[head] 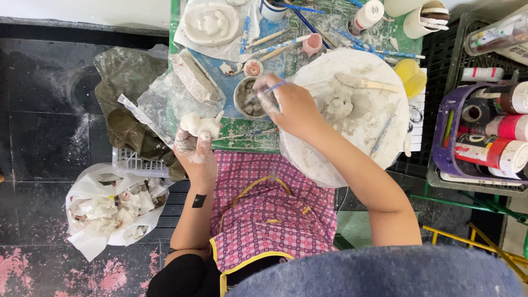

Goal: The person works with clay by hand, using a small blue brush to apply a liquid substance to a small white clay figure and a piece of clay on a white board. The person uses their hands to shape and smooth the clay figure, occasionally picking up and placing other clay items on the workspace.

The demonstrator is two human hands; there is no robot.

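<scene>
My left hand [195,151] is closed around a small white clay figure [201,124], held above the near edge of the green table [242,144]. My right hand [289,104] grips a thin blue-handled tool [270,88] whose tip dips into a small round bowl of grey slip [248,98]. Both hands are smeared with pale clay. A round white board [357,132] lies to the right of my right hand, with lumps of grey clay [338,105] and a wooden modelling tool [366,83] on it.
A wrapped clay block in clear plastic [190,80] lies left of the bowl. A white relief cast [210,23], several brushes, a yellow cup [411,77] and a paint-tube crate [484,137] crowd the table. A bag of paper waste [113,206] sits on the floor.
</scene>
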